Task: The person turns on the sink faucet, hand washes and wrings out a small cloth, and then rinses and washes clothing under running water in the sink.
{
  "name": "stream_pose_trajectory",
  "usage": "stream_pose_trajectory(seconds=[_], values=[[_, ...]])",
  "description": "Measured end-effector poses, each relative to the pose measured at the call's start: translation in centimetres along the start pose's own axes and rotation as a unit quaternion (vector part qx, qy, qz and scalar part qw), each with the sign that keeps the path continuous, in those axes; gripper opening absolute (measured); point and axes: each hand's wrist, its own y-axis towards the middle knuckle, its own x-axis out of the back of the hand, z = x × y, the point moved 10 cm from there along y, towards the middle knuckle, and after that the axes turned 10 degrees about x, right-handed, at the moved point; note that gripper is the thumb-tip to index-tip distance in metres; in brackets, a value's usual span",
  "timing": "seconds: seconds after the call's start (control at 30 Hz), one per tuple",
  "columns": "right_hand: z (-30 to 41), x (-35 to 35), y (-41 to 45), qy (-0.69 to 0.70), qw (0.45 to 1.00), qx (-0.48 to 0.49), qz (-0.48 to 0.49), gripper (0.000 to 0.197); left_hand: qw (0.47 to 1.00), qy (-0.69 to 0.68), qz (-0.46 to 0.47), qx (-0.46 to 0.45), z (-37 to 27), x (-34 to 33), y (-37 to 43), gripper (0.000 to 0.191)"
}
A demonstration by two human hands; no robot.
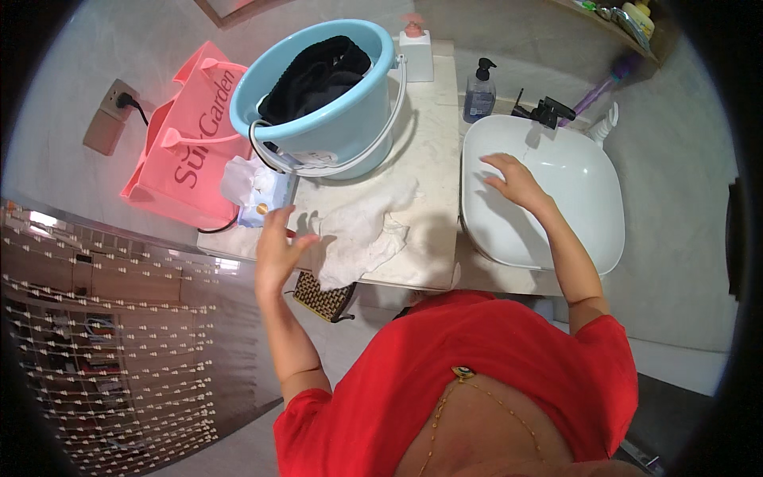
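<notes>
My left hand [279, 247] is held above the counter's left front edge, fingers apart and nothing in it. Just right of it, a crumpled white cloth [357, 232] lies on the pale countertop [435, 179], one end hanging over the front edge. Over the left side of the white basin [584, 197] is my right hand [512, 179], fingers spread and holding nothing. A light blue bucket [357, 140] with a white handle stands behind the cloth, with black fabric [316, 77] inside it.
A pink bag [191, 149] and a tissue pack [265, 194] flank the bucket's left. Behind it stands a white pump bottle [416, 53]. Near the black faucet [545, 112] are a soap dispenser [480, 92] and a white spray bottle [605, 125]. A woven stool [325, 296] sits below the counter.
</notes>
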Motion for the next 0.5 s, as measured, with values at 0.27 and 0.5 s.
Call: stream_pose_trajectory(seconds=[0.27, 0.5], values=[[-20.0, -9.7, -13.9, -0.173, 0.903, -0.312, 0.241, 0.057, 0.949, -0.246, -0.17, -0.102, -7.4, 11.9, 5.9, 0.02], [-20.5, -7.2, -14.5, -0.18, 0.911, -0.324, 0.179, 0.072, 0.992, -0.104, -0.063, 0.005, -9.2, 6.3, 14.1, 0.029]])
